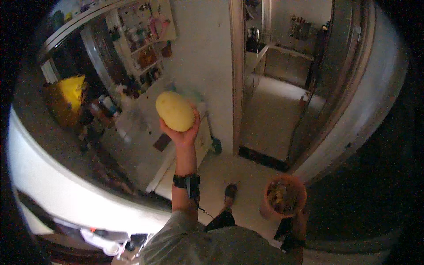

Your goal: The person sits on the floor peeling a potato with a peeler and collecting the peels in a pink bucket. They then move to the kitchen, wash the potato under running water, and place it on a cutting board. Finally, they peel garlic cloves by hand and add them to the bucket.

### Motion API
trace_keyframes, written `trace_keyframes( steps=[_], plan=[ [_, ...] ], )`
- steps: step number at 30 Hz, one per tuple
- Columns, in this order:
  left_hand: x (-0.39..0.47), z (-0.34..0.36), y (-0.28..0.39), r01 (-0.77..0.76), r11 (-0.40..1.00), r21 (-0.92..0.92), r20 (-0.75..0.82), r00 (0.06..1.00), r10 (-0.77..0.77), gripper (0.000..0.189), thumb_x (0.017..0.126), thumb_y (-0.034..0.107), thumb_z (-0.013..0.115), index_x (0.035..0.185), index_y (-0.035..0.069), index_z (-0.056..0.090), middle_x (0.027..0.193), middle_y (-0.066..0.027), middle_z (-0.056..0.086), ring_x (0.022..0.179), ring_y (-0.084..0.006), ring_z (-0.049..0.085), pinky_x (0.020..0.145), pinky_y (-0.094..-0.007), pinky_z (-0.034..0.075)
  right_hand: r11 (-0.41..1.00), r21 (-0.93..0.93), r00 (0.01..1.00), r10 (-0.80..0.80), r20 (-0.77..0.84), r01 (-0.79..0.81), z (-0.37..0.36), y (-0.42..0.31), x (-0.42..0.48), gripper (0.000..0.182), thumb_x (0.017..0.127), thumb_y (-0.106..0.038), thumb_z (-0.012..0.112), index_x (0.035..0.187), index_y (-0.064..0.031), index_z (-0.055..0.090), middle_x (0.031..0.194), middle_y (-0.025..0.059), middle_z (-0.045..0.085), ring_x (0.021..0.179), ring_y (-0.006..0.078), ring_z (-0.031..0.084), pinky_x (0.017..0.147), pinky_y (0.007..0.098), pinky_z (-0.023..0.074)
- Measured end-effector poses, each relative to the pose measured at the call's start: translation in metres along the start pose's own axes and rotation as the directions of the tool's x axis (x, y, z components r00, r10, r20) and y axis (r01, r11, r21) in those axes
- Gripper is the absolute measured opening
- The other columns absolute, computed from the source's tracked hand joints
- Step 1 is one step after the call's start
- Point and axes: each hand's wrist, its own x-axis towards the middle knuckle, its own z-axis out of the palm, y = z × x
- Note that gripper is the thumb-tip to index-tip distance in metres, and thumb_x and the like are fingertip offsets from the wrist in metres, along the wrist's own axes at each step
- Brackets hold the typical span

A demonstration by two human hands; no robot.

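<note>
My left hand is raised in front of me, fingers wrapped around the lower end of a large yellow oval fruit or vegetable, perhaps a potato or a melon. A black strap with a small device circles that wrist, and a thin cable hangs from it. Low on the right, my right hand is dim and partly hidden at the side of an orange bucket, which it appears to hold. Mixed scraps or small pieces lie inside. Another dark strap is on my right wrist.
Ahead on the right, a doorway with a dark threshold opens onto a kitchen. Cluttered shelving and a yellow bag stand at left. A dark long-handled implement leans by the wall. My slippered foot is below.
</note>
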Motion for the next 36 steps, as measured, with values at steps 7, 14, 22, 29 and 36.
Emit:
trace_keyframes(
  steps=[7,14,22,29,36],
  plan=[
    [0.238,-0.069,-0.025,-0.02,0.99,-0.141,0.155,0.987,0.042,0.077,0.067,0.053,0.072,0.133,0.018,0.049,0.136,-0.0108,0.048,0.12,-0.0345,0.047,0.095,-0.0465,0.046,0.998,0.012,0.993,0.065,-0.098,-0.064,0.097,-0.054,0.079,0.024,0.086,-0.019,0.06,0.1,-0.0004,0.058,0.087,0.0066,0.058,0.072,0.0149,0.053,0.06,0.0295,0.0433],
    [0.412,-0.137,-0.026,-0.081,0.977,-0.199,0.13,0.986,0.108,0.077,0.067,0.054,0.072,0.129,0.014,0.051,0.128,-0.0162,0.051,0.117,-0.037,0.048,0.093,-0.0465,0.048,0.997,0.004,0.983,0.082,-0.165,-0.082,0.155,-0.126,0.148,0.02,0.085,-0.014,0.06,0.097,0.0017,0.059,0.086,0.0065,0.061,0.069,0.0137,0.055,0.06,0.0288,0.0454],
    [0.471,-0.192,-0.042,-0.172,0.975,-0.141,0.008,0.985,0.175,0.073,0.07,0.048,0.069,0.128,0.009,0.049,0.123,-0.0166,0.053,0.11,-0.0343,0.054,0.088,-0.046,0.05,0.996,0.074,0.975,0.072,-0.212,-0.057,0.19,-0.161,0.202,0.017,0.079,-0.005,0.059,0.093,0.0038,0.06,0.081,0.0057,0.062,0.064,0.0125,0.056,0.059,0.0279,0.0467],
    [0.358,-0.142,-0.066,0.176,0.945,-0.274,0.173,0.976,-0.132,0.098,0.062,0.043,0.078,0.141,0.007,0.033,0.137,-0.0154,0.043,0.116,-0.0314,0.049,0.092,-0.0435,0.047,0.993,0.033,0.978,0.12,-0.173,-0.116,0.182,-0.153,0.256,0.013,0.076,-0.011,0.067,0.082,-0.0005,0.062,0.069,0.0029,0.059,0.054,0.0099,0.052,0.049,0.0242,0.0398],
    [0.211,-0.115,-0.126,0.441,0.894,-0.082,0.274,0.872,-0.405,0.085,0.066,0.033,0.082,0.139,0.019,0.041,0.142,-0.0128,0.035,0.12,-0.0306,0.043,0.095,-0.0479,0.043,0.988,-0.013,0.985,0.152,-0.086,-0.153,0.175,-0.166,0.26,0.012,0.074,-0.005,0.063,0.082,0.0038,0.062,0.073,0.0066,0.062,0.059,0.0133,0.056,0.052,0.0258,0.045]
  ],
)
